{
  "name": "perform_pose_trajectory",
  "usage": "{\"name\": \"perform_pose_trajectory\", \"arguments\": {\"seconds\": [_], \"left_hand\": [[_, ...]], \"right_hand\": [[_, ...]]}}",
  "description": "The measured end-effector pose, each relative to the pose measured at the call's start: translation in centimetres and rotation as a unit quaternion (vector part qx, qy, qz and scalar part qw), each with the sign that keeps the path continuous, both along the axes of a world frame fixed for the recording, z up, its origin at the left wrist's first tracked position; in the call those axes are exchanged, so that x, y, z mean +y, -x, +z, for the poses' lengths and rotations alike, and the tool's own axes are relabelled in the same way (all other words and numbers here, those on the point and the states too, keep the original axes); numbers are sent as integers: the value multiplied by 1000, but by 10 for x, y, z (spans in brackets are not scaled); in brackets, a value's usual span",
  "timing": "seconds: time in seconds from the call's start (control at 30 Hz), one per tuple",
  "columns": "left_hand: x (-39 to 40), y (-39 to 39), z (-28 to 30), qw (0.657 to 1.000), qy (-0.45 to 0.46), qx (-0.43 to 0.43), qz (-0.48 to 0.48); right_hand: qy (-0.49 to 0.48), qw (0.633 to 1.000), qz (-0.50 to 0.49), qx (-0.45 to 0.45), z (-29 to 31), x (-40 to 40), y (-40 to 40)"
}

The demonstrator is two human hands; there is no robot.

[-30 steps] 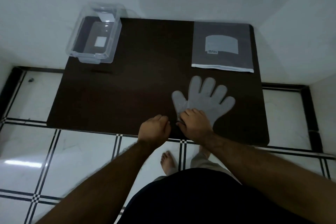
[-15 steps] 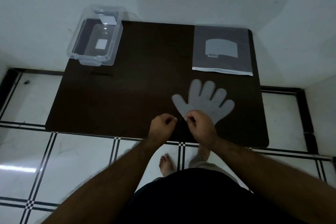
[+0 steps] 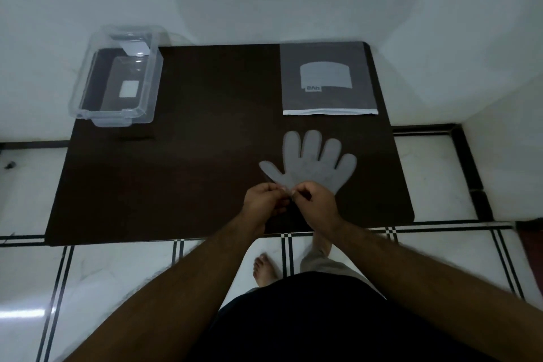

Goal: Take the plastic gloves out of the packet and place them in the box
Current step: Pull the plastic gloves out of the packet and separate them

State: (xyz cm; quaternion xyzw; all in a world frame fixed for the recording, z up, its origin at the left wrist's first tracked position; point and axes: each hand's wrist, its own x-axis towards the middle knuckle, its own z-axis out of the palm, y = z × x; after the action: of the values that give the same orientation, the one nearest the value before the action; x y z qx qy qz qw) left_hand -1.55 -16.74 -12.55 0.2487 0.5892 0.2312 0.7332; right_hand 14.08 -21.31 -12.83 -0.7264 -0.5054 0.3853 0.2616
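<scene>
Dark table (image 3: 176,185) against white walls, tiled floor below. Glove (image 3: 316,164) lies flat, fingers fanned, at near-right; L hand (image 3: 264,200) & R hand (image 3: 316,200) pinch its cuff edge w/ narrow fingertips, prob. to peel layers apart or lift it. Packet (image 3: 328,79) lies flat just beyond glove; contents can't be told. Clear box (image 3: 88,91), far-left, open, no gloves inside yet.

Showing on the worktop (image 3: 176,173): one clear box (image 3: 116,88) at ten o'clock; one packet (image 3: 327,79) at one o'clock; one plastic glove (image 3: 316,163); two hands working.
</scene>
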Motion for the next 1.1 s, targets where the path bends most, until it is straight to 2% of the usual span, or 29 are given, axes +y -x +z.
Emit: {"name": "perform_pose_trajectory", "arguments": {"seconds": [0.23, 0.47, 0.7, 0.8, 0.97, 1.03, 1.1], "left_hand": [[-2, -8, -5, 1000, 1, -24, 6], [-3, -12, -5, 1000, -10, -8, -22], [-4, -8, -2, 999, -34, 13, -40], [-3, -7, -1, 996, -50, 46, -64], [-6, -5, 7, 989, -58, 113, -76], [-9, -1, 8, 979, -66, 170, -89], [-14, 4, 7, 958, -111, 250, -87]], "right_hand": [[43, 998, -19, 40, 1, -2, -6], [59, 995, -29, 72, 8, 2, -10], [120, 967, -144, 170, 14, 8, -8], [132, 957, -166, 196, 20, 10, -10], [122, 961, -171, 179, 20, 12, -20], [114, 967, -160, 163, 22, 11, -24], [103, 973, -145, 143, 23, 8, -27]]}}
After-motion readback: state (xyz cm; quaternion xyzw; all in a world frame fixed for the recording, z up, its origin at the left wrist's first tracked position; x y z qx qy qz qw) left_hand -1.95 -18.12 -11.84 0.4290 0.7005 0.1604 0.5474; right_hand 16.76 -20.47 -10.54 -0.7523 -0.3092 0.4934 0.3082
